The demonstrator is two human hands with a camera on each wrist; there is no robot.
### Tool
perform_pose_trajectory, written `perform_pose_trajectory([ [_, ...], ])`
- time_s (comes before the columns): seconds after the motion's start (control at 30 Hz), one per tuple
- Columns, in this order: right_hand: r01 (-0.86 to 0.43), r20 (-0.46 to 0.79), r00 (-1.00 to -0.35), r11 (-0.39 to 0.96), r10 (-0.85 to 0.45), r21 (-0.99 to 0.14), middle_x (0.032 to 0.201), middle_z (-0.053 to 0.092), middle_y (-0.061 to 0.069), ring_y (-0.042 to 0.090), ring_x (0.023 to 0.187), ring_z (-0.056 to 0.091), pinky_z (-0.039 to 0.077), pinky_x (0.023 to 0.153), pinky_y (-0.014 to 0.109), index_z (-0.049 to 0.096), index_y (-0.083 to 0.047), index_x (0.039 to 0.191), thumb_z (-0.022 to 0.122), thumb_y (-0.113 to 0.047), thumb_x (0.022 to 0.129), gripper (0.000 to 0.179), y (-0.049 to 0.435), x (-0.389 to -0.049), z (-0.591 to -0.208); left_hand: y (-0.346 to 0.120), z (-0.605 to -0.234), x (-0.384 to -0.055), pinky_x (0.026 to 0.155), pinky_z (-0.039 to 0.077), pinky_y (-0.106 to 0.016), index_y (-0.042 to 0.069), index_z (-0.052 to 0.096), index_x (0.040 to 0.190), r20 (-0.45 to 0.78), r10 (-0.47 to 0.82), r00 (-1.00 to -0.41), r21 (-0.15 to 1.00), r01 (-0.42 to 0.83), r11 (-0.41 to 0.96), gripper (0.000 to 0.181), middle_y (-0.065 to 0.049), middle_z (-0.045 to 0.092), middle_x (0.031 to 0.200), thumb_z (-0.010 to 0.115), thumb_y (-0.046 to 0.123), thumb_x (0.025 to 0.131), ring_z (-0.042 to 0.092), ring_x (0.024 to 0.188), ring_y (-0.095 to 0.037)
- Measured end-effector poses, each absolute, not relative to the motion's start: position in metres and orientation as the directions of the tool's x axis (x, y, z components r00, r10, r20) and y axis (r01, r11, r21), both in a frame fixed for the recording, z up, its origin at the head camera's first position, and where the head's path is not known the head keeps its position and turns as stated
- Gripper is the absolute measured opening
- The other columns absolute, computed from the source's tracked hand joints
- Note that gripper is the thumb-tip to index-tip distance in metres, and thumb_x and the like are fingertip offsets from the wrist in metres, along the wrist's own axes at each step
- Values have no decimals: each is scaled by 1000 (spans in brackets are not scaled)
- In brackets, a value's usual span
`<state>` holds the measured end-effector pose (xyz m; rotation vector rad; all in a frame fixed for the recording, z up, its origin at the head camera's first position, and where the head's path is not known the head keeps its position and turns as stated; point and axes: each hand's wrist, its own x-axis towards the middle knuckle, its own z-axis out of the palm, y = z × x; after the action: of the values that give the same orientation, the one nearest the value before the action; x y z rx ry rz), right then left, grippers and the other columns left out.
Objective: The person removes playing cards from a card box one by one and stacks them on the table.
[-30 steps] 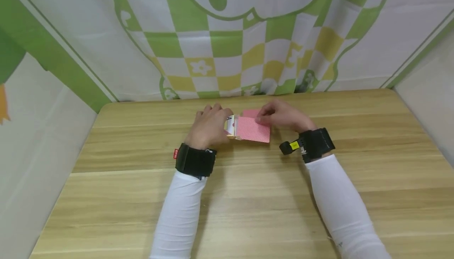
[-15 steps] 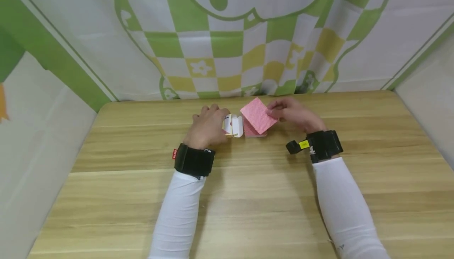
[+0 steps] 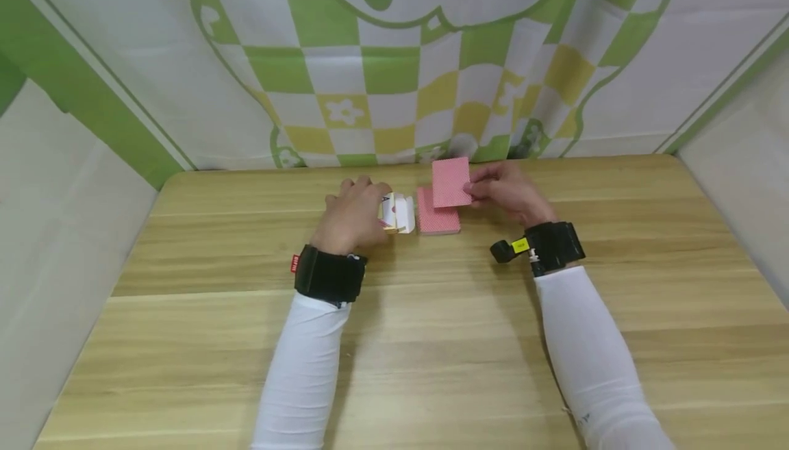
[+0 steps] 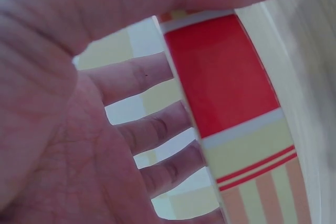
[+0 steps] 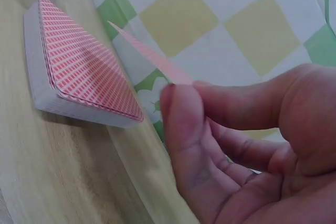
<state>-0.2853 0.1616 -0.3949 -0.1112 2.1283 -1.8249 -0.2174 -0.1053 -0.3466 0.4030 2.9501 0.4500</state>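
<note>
My left hand [image 3: 353,214] grips a card box [image 3: 402,214], whose flap end faces right; an "A" print shows near that end. In the left wrist view the red and striped side of the box [image 4: 223,77] lies between thumb and fingers. Just right of the box rests a deck of cards [image 3: 439,222], red patterned backs up. Over the deck's far part, my right hand [image 3: 508,190] pinches a playing card [image 3: 451,181] by its right edge. The right wrist view shows the card [image 5: 149,56] nearly edge-on between thumb and forefinger, apart from the deck [image 5: 79,66].
A light wooden table [image 3: 419,340] lies under everything. Along its far edge hangs a green, white and yellow checked curtain [image 3: 394,66]. Pale walls stand at left and right. Each wrist wears a black strap [image 3: 329,275].
The card in my right hand has moved off the box's open end, turned, and come up over the far part of the deck. My left hand keeps its grip on the box.
</note>
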Motion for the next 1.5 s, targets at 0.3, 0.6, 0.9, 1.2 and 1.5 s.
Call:
perform_pose_trajectory([
  [0.3, 167, -307, -892, 390, -331, -905, 87, 62, 15, 15, 70, 59, 49, 69, 30, 58, 6, 105, 68, -16, 80, 35, 151, -282, -391, -111, -346, -218, 80, 32, -54, 16, 55, 114, -97, 278, -956, 321, 234, 918, 57, -7, 46, 106, 73, 20, 60, 38, 98, -29],
  [0.6, 209, -360, -876, 419, -321, -883, 86, 63, 13, 14, 68, 60, 49, 68, 29, 57, 5, 105, 68, -13, 79, 34, 144, -281, -394, -110, -345, -216, 81, 32, -54, 16, 55, 116, -90, 278, -956, 325, 235, 916, 57, -7, 46, 107, 73, 20, 61, 38, 97, -28],
  [0.9, 202, -372, -882, 480, -290, -853, 87, 65, 14, 16, 66, 61, 50, 68, 33, 59, 4, 98, 70, -13, 77, 30, 143, -279, -395, -108, -343, -215, 80, 32, -53, 16, 55, 116, -88, 280, -956, 334, 237, 912, 58, -7, 47, 106, 72, 18, 60, 38, 95, -28],
  [1.2, 149, -333, -910, 552, -249, -821, 77, 65, 13, 18, 63, 62, 50, 64, 33, 61, 2, 89, 74, -15, 72, 27, 140, -275, -395, -108, -343, -215, 81, 32, -55, 15, 55, 115, -104, 280, -954, 327, 233, 916, 57, -8, 46, 105, 73, 20, 61, 38, 95, -29],
  [1.5, 83, -284, -934, 639, -219, -765, 75, 64, 9, 17, 63, 61, 49, 62, 30, 64, -2, 85, 75, -18, 71, 24, 136, -272, -393, -108, -343, -215, 80, 33, -55, 15, 55, 115, -104, 282, -954, 323, 235, 917, 58, -8, 47, 106, 72, 20, 60, 39, 96, -29],
])
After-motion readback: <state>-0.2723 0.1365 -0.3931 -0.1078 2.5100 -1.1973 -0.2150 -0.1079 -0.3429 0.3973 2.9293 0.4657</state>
